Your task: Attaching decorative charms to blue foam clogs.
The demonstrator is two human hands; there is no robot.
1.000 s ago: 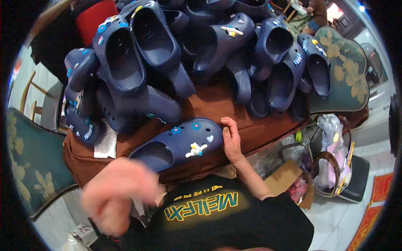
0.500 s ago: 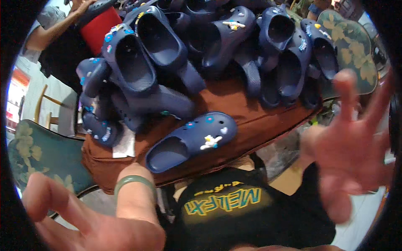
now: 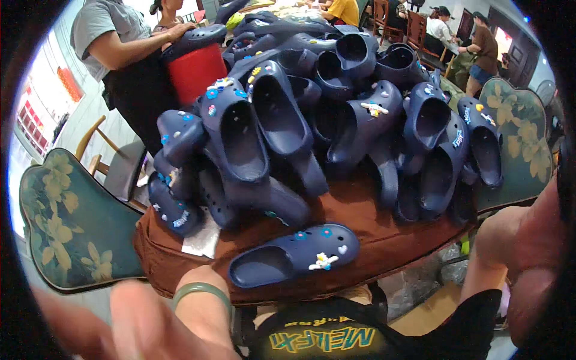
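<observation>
My left hand (image 3: 129, 327) is raised close in front of me at the lower left, blurred, with its fingers apart and nothing visible in them. A green bangle (image 3: 204, 289) circles that arm's wrist. My right hand (image 3: 534, 258) is raised at the right rim, smeared and partly cut off, so its fingers cannot be made out. Neither hand touches a shoe. Nearest to them, a single dark blue clog (image 3: 294, 255) with flower, heart and white figure charms lies by the table's front edge, toe to the right. Behind it rises a heap of similar clogs (image 3: 243, 141).
Brown cloth (image 3: 354, 207) covers the table. A white paper piece (image 3: 203, 237) lies by the clogs. Green floral chair backs (image 3: 72, 222) flank the table on both sides. At the far left, a person in grey (image 3: 117, 45) rests a hand on a clog atop a red container (image 3: 195, 72).
My view has tilted up, showing more of the room and people. Both hands have come nearer to me and toward the edges; the right one is now partly cut off.
</observation>
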